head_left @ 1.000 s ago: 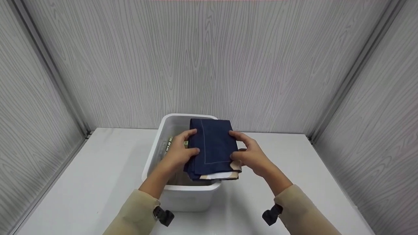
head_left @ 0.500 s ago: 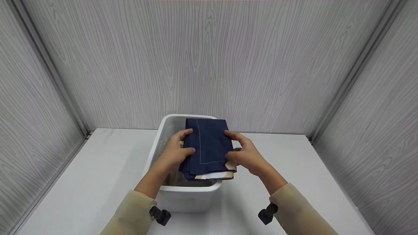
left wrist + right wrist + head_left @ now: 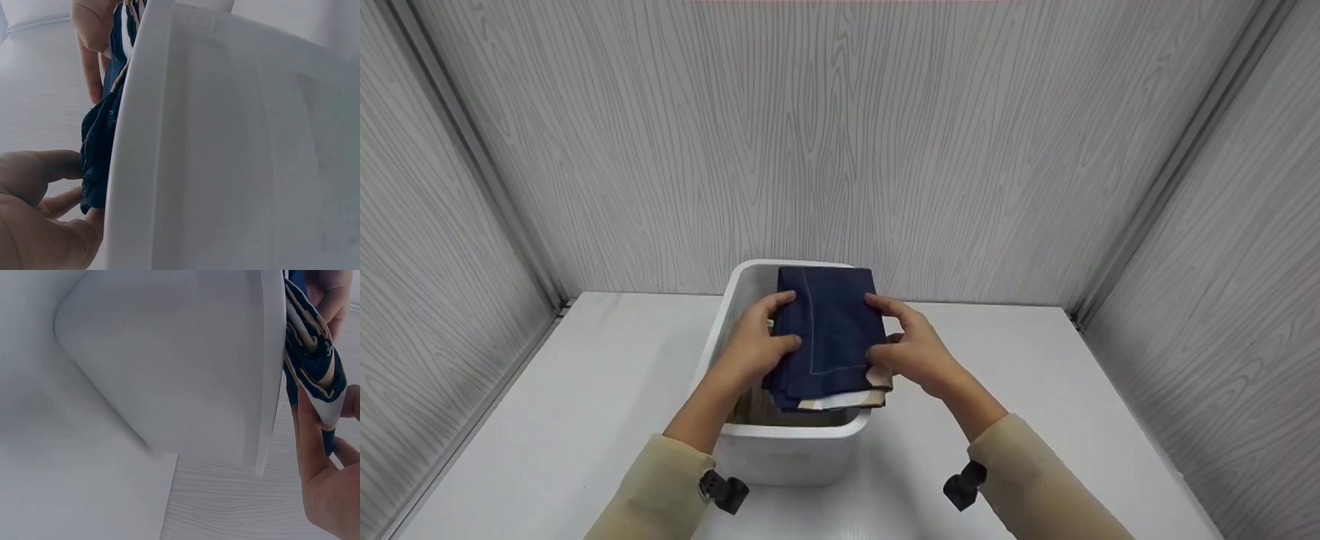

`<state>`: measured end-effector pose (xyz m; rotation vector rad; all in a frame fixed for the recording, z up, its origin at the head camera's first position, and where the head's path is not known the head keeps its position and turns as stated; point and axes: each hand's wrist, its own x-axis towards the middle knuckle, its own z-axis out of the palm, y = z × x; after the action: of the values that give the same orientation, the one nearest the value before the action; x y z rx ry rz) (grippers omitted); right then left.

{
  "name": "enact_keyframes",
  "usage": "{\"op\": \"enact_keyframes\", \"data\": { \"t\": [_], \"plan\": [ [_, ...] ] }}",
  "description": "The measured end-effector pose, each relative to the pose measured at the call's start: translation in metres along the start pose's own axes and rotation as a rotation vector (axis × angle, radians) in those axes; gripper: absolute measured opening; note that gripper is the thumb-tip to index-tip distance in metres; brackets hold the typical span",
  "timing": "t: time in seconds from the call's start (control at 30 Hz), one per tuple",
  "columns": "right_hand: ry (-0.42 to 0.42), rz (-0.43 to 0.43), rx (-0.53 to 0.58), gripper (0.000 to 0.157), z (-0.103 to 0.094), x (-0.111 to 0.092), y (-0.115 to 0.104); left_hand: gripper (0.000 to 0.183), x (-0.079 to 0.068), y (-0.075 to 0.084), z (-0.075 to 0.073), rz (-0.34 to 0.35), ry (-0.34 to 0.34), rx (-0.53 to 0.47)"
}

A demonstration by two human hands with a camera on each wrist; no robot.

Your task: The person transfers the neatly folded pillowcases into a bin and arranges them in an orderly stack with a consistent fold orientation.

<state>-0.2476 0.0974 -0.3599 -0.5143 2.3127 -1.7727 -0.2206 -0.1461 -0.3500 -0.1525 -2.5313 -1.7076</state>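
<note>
Both hands hold a folded navy cloth above a white plastic bin. A thin pale stitched line runs near its edges, and tan and white layers show at the near end. My left hand pinches the left side, thumb on top. On the opposite side, my right hand grips the edge, thumb and index finger on top. From the right wrist, the cloth's stacked folds show close over the bin's rim, with fingers underneath. The left wrist view has the cloth's end between the left thumb and fingers.
The bin stands on a white table near the grey wood-grain back wall. Something lies inside the bin, mostly hidden by the cloth and left arm. Side panels bound the table. A small black device sits at each cuff.
Both hands have shifted a little to the left together with the cloth, so it covers more of the bin's opening. The bin has stayed in place and the grip looks the same.
</note>
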Motion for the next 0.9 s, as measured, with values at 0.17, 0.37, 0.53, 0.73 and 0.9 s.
{"op": "enact_keyframes", "data": {
  "t": [0.17, 0.37, 0.53, 0.73, 0.9],
  "plan": [
    [0.000, -0.001, -0.004, 0.083, 0.006, 0.003, 0.000, 0.067, 0.000, -0.001, -0.005, 0.012, -0.013, 0.024],
    [0.006, 0.004, -0.015, 0.083, 0.012, 0.006, 0.000, 0.067, -0.001, -0.001, -0.012, -0.009, -0.041, 0.054],
    [-0.003, 0.005, -0.023, 0.083, 0.016, 0.008, 0.000, 0.068, -0.002, 0.000, -0.016, -0.057, -0.044, 0.091],
    [-0.012, 0.005, -0.037, 0.084, 0.018, 0.010, 0.000, 0.068, -0.001, -0.003, -0.020, -0.040, -0.048, 0.102],
    [-0.022, 0.003, -0.040, 0.085, 0.019, 0.012, 0.000, 0.067, 0.001, -0.005, -0.024, -0.023, -0.051, 0.100]
  ]
}}
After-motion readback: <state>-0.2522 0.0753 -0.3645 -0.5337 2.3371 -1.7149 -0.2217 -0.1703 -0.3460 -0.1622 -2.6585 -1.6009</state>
